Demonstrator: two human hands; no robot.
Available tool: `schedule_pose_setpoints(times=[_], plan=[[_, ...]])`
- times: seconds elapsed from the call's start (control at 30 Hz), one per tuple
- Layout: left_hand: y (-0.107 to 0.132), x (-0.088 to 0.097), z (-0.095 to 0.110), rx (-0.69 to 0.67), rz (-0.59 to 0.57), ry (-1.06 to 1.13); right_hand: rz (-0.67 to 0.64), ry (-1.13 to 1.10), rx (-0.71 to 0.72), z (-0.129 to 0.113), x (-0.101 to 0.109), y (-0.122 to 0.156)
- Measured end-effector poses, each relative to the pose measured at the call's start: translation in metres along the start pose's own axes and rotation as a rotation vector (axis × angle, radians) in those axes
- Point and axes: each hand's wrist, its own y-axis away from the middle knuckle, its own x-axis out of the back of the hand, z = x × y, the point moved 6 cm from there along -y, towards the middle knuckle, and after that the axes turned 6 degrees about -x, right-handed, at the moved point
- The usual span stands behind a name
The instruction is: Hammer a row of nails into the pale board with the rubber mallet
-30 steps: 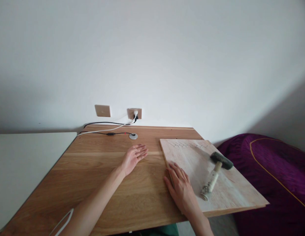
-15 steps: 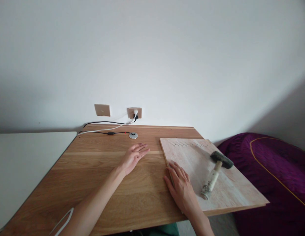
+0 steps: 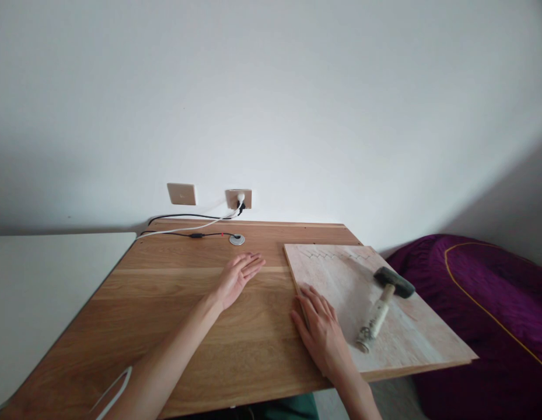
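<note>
My left hand (image 3: 238, 277) is over the middle of the wooden desk (image 3: 165, 326), turned partly on its side, fingers stretched out and holding nothing. To its right lies a pale wooden board (image 3: 411, 335), whose right part reaches past the desk's edge. My right hand (image 3: 321, 326) rests flat on the board's left edge, with the fingers on top and the thumb off to the side. A mallet (image 3: 380, 312) with a black head and a worn, whitish handle lies on the board, just right of that hand; neither hand touches it.
A wall socket (image 3: 238, 199) with plugged-in white and black cables is behind the desk, beside a blank plate (image 3: 181, 193). A round cable grommet (image 3: 237, 239) sits in the desktop. A white tabletop (image 3: 47, 303) adjoins at left; a purple beanbag (image 3: 481, 280) stands at right.
The fingers of my left hand have drawn slightly closer together. My right hand, the board and the mallet stay in place; the view has shifted very slightly.
</note>
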Motion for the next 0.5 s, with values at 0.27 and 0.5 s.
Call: schedule_pose_setpoints(times=[0.27, 0.5], plan=[[-0.0006, 0.0044, -0.0005, 0.011, 0.042, 0.001, 0.003, -0.013, -0.004, 0.0021, -0.0017, 0.0007], [0.0013, 0.0036, 0.0023, -0.015, 0.005, 0.007, 0.005, -0.015, -0.009, 0.0012, -0.0017, 0.0003]])
